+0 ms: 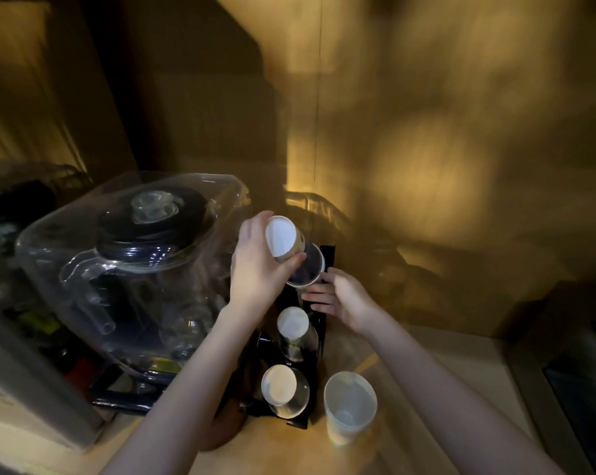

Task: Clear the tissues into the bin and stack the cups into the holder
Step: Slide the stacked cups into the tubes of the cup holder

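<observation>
My left hand (260, 265) grips a paper cup (291, 253) turned bottom-up and tilted, above the top of a black cup holder (327, 265). My right hand (341, 298) rests against the holder's upper right side, fingers apart, touching its frame. Two more cups sit upside down lower in the holder: one in the middle (295, 329) and one at the front (283, 389). A white cup (349, 404) stands upright and open on the counter just right of the holder's base. No tissues or bin are visible.
A large clear plastic box (128, 269) covering a glass teapot with a dark lid stands close on the left of the holder. A golden reflective wall (427, 149) rises behind. The light counter (409, 378) extends right toward a dark edge (581, 389).
</observation>
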The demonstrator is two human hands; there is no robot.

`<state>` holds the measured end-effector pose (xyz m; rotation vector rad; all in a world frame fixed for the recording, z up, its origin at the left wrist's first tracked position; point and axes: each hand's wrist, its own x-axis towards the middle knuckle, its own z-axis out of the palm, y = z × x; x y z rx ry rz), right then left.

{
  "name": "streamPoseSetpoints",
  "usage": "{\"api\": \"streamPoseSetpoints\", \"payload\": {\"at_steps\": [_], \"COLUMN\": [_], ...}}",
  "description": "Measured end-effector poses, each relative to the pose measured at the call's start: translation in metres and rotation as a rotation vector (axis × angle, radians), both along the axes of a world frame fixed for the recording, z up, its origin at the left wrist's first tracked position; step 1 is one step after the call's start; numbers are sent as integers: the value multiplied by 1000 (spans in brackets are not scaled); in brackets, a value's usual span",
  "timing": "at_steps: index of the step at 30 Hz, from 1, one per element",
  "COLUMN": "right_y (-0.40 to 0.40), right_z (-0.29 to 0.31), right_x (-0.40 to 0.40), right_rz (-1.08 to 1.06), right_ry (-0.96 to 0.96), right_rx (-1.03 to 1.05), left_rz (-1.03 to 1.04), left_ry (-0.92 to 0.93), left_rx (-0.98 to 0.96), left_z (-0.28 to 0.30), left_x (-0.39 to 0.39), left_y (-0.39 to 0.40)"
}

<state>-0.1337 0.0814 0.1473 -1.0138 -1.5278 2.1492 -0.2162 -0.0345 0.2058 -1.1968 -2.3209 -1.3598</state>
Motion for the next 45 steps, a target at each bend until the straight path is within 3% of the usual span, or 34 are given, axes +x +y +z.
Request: {"api": "streamPoseSetpoints", "payload": {"at_steps": [7,18,29,35,40,42,45], "right_y": [9,9,16,9,-6,-11,-14], "right_z": [0,-5,-36,-78,-121,-131,-141], "right_x": [7,31,64,97,116,122,128], "right_rz": [15,201,374,436,511,456,379], "right_ry": [4,-250,-589,-692,-790,-763,-784], "right_rx": [70,1154,1558,1502,1122,987,974], "left_rz": [-18,-71,-81,-90,-221,-267,-343], "left_ry": [-46,56,161,311,337,286,217], "left_rx": [-152,-466,-601,-505,-322,-355,-590], "left_z": [-21,-74,-88,-82,-115,-138,-164], "left_x": [-6,-14,-16,25,74,92,117], "left_y": [29,67,66,39,6,-4,-9]}}
